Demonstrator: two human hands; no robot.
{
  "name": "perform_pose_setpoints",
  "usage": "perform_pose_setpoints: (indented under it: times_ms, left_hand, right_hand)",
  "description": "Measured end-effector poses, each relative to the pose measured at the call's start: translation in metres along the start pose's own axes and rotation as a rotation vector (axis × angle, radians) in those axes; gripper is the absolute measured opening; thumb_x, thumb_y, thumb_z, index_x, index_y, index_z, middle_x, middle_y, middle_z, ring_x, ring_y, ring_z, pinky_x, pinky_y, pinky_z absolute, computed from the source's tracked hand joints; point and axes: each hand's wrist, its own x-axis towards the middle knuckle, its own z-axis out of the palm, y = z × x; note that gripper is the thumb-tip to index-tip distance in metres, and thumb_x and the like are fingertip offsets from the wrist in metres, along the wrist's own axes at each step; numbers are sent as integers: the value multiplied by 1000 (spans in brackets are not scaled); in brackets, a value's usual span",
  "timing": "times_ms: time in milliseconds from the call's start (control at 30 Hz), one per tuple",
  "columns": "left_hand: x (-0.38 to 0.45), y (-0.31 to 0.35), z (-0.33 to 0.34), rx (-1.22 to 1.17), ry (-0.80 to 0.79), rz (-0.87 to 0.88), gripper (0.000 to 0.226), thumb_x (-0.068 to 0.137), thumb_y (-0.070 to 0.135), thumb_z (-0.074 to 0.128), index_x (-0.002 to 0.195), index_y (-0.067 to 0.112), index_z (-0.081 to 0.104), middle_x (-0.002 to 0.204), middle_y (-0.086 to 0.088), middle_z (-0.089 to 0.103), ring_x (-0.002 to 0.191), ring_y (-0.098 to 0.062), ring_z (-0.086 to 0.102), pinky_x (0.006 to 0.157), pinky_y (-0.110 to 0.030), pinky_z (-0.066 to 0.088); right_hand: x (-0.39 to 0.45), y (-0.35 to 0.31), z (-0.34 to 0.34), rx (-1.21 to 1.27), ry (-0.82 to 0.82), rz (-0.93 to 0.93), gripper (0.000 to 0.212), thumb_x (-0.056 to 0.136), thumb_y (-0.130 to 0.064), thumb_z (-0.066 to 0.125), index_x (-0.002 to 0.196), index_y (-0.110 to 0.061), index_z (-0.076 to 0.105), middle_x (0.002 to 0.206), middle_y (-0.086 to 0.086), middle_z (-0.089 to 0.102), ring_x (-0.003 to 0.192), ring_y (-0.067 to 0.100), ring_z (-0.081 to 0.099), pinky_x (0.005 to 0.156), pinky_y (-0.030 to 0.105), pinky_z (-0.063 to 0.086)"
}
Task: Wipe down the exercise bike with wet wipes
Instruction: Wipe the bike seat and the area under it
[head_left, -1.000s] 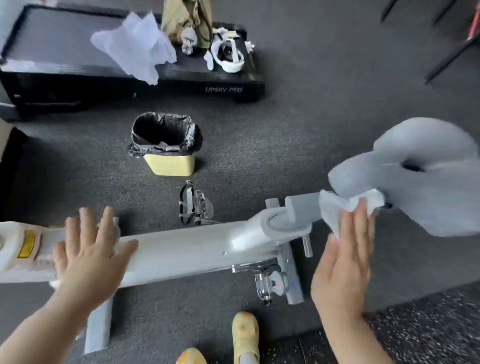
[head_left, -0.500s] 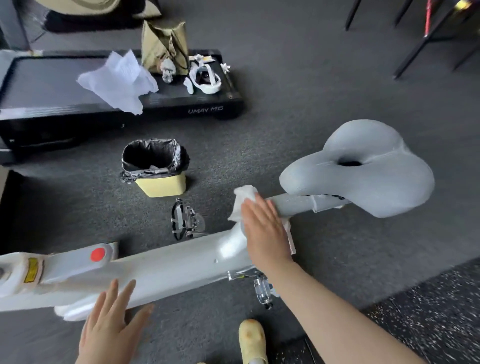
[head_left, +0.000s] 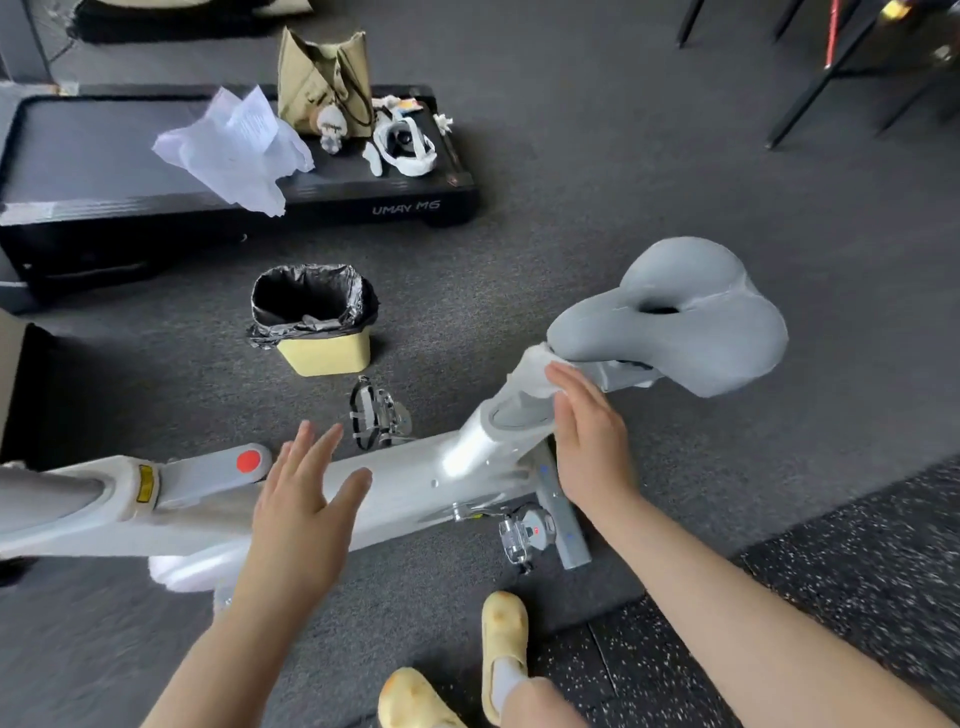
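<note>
My white exercise bike frame (head_left: 415, 483) lies across the grey floor (head_left: 597, 208), saddle (head_left: 691, 332) at right. My left hand (head_left: 301, 514) hovers flat, released, over it; my right hand (head_left: 589, 441) presses the wet wipe (head_left: 530, 376) flat-fingered against the seat post.

Floor's dark grey carpet (head_left: 649, 171) with a speckled black rubber mat (head_left: 857, 561) at the lower right. A black walking pad (head_left: 93, 156) sits up top left with a tan bag (head_left: 322, 78) and crumpled white paper (head_left: 234, 145) on it. Small yellow bin (head_left: 324, 353) with a black liner nearby, dark chair legs (head_left: 810, 83) top right.
</note>
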Motion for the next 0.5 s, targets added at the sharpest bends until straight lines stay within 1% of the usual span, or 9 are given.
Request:
perform_pose_setpoints:
  times_ms: [67,133,200,233,267,333,400,433,500]
  left_hand:
    - [4,23,0,-21,4,72,56,95,26,58,147,24,39,161,1,17,149,-19,11,121,-41,12]
    - [9,49,0,1,15,147,57,95,27,58,148,23,37,161,-1,17,150,-20,10,120,-38,11]
    - [15,75,-1,25,34,217,57,95,29,56,148,22,36,161,-1,16,150,-19,10,119,-37,12]
    - [18,87,0,32,38,248,57,96,30,55,149,23,35,162,1,15,150,-18,9,120,-38,12]
    - [20,100,2,32,35,276,57,96,30,54,150,24,34,162,2,13,150,-17,9,120,-39,13]
    - [21,124,7,24,16,318,58,97,30,53,150,26,32,162,4,11,150,-15,6,120,-39,12]
    - [23,142,17,27,7,339,58,97,30,52,151,27,30,162,6,9,150,-13,3,120,-38,13]
    - [24,150,22,35,2,341,58,97,31,52,151,27,30,162,7,9,150,-13,3,120,-38,13]
    - [29,162,37,45,-8,330,58,98,31,51,151,28,29,162,8,8,150,-12,3,120,-38,13]
  right_hand:
    - [-6,-8,-43,93,234,25,33,101,-11,38,126,-10,60,133,-1,57,124,11,50,103,10,30]
    - [-3,-6,-90,102,436,35,37,99,-15,35,124,-8,61,131,0,58,122,9,50,102,7,29]
    - [15,7,-130,56,560,87,42,97,-19,32,126,-5,60,134,3,56,125,12,47,102,6,26]
    - [27,17,-142,9,555,109,44,96,-20,31,126,-4,59,136,5,55,127,17,46,105,11,26]
    - [39,28,-148,-59,498,118,46,96,-21,30,127,-3,59,137,7,54,130,21,44,110,19,25]
    - [57,51,-141,-207,279,130,48,95,-21,27,129,-2,56,143,10,48,138,27,36,116,37,18]
    - [64,71,-119,-318,129,176,52,98,-21,20,139,-3,46,151,10,37,144,27,23,118,41,13]
    - [64,78,-106,-373,126,185,54,98,-23,16,142,-4,41,153,9,34,146,27,20,118,42,13]
    - [64,74,-85,-424,128,131,59,97,-28,12,145,-7,38,154,7,35,146,26,22,118,42,12]
